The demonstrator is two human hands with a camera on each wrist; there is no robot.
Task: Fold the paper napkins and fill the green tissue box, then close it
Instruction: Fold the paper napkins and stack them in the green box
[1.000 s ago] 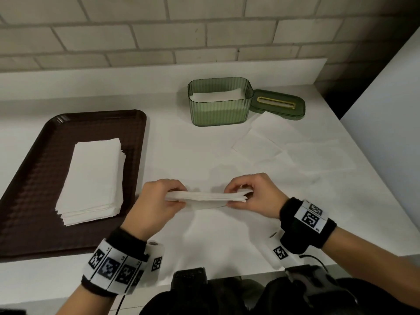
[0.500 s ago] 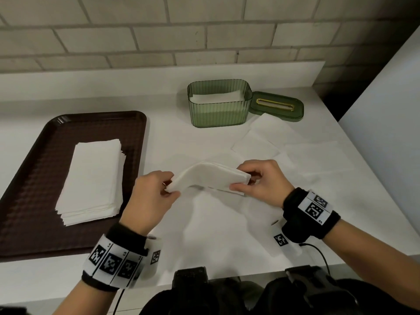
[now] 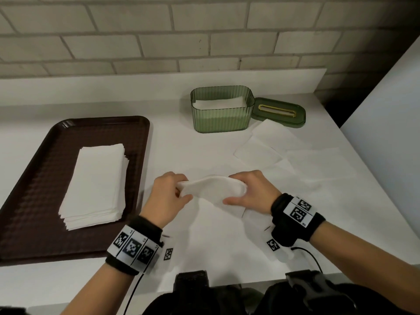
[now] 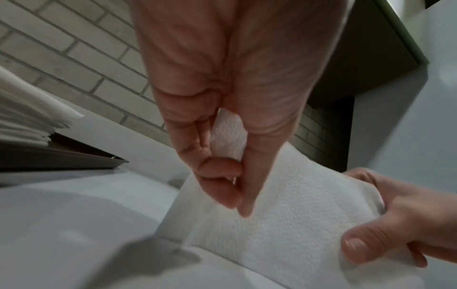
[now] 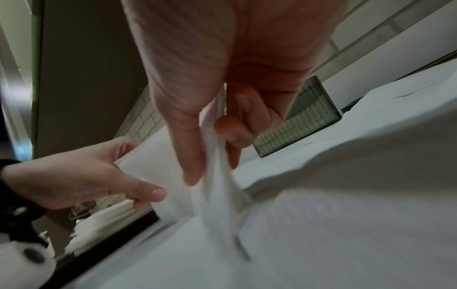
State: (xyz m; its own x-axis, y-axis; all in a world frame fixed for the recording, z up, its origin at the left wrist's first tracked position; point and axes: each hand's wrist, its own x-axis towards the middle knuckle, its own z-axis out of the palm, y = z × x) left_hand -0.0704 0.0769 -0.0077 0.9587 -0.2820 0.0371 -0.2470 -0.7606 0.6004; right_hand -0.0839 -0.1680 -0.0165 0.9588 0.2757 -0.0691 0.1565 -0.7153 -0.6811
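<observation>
Napkin (image 3: 212,188) long axis left-right, bowed upward | left hand (image 3: 168,197) pinches left end | right hand (image 3: 251,193) pinches right end

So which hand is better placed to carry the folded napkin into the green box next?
Probably the right hand. It pinches the folded napkin, as does the left hand, but the open green box stands ahead on the right, nearer to it.
</observation>
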